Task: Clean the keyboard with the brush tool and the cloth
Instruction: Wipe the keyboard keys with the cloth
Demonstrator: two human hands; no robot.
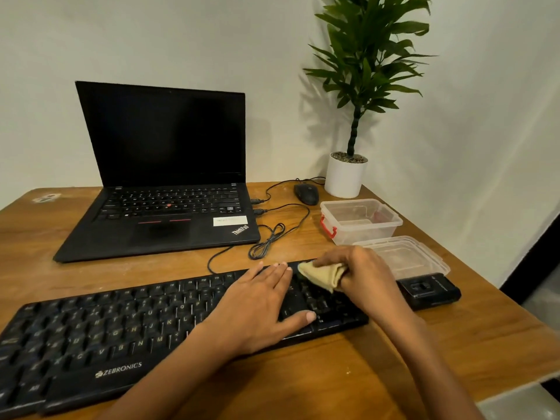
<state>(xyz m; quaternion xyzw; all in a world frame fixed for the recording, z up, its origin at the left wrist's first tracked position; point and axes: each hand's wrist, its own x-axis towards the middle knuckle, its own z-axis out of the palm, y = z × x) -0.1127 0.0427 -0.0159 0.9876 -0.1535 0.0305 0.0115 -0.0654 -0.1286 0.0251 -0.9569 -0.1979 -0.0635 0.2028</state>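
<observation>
A long black keyboard [121, 325] lies slantwise across the front of the wooden table. My left hand [260, 301] rests flat on its right half, fingers straight, thumb spread out. My right hand [360, 274] grips a folded yellow cloth [318, 275] and presses it on the keys at the keyboard's far right end. A black boxy tool [428, 291], possibly the brush tool's case, lies just past that end of the keyboard.
An open black laptop [163, 192] stands behind the keyboard, cables [269, 237] coiled beside it. A black mouse [306, 193], a potted plant [345, 177], a clear plastic box [360, 221] and its lid [406, 256] sit at the right. The table edge [515, 386] runs close on the right.
</observation>
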